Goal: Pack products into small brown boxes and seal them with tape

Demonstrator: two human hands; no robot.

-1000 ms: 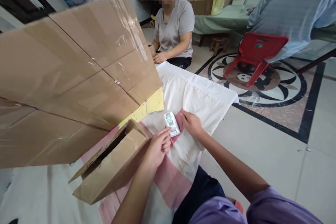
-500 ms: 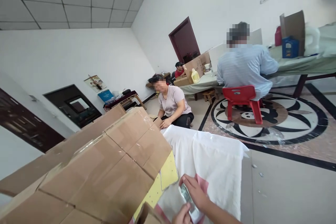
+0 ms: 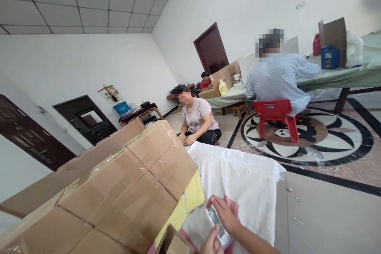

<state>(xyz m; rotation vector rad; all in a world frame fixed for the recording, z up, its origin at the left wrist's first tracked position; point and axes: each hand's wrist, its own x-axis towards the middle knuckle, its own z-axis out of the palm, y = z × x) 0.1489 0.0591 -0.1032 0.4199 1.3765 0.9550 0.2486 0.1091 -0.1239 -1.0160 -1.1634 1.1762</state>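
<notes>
While right hand [image 3: 226, 216] clasps one side of the white screened device [image 3: 214, 217] over the white cloth [image 3: 251, 190], left hand [image 3: 212, 243] thumbing its face, uneven pressure could tip it loose.

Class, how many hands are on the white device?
2 on the white device: the right hand, around its far end and side; the left hand, thumb on its face, partly cut off by the bottom edge.

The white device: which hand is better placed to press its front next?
Probably the left hand: its thumb lies over the front of the white device, while the right hand curls along the device's edge.
</notes>
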